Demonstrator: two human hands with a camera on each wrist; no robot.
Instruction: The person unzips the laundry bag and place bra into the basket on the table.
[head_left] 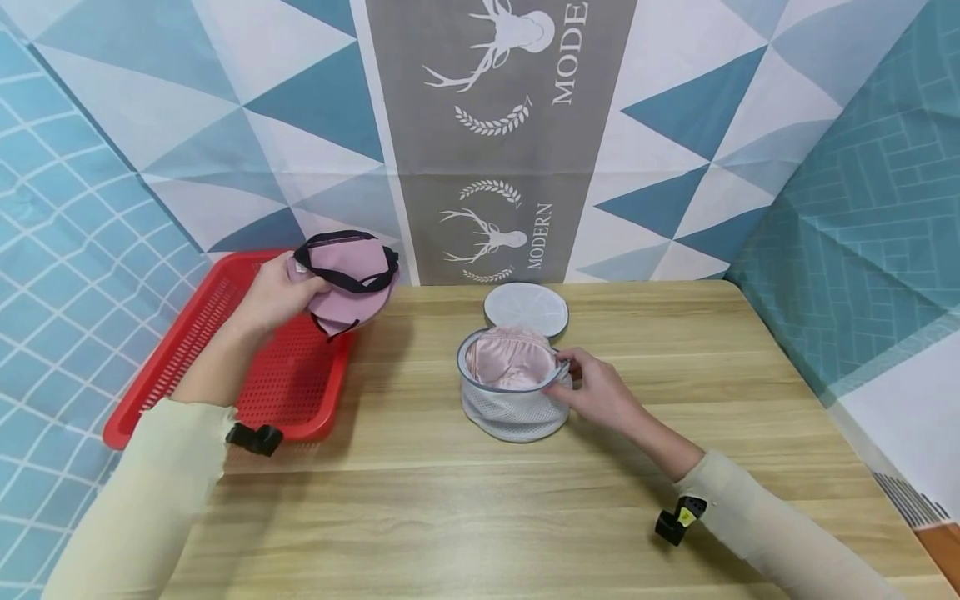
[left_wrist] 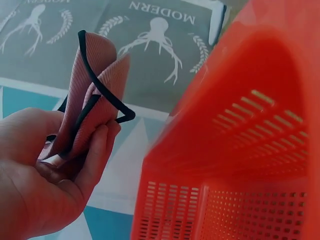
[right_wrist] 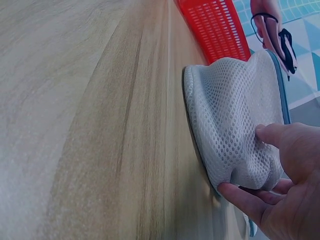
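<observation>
My left hand [head_left: 273, 293] grips a folded pink bra [head_left: 352, 304] with black straps, up above the far end of the red basket. In the left wrist view the bra [left_wrist: 95, 85] stands edge-on between thumb and fingers, a black strap looping across it. My right hand [head_left: 596, 390] holds the near-right rim of a round white mesh laundry bag [head_left: 513, 417], thumb on the outer mesh in the right wrist view. Inside the bag lies a shiny pale pink bra [head_left: 513, 360] with a lace edge. The bag's round lid [head_left: 527, 308] is flipped back behind it.
The red plastic basket [head_left: 330, 400] sits at the left of the wooden table [head_left: 450, 517], its perforated floor showing. A patterned cloth backdrop [head_left: 480, 150] rises along the table's back edge, with blue printed sheets at both sides.
</observation>
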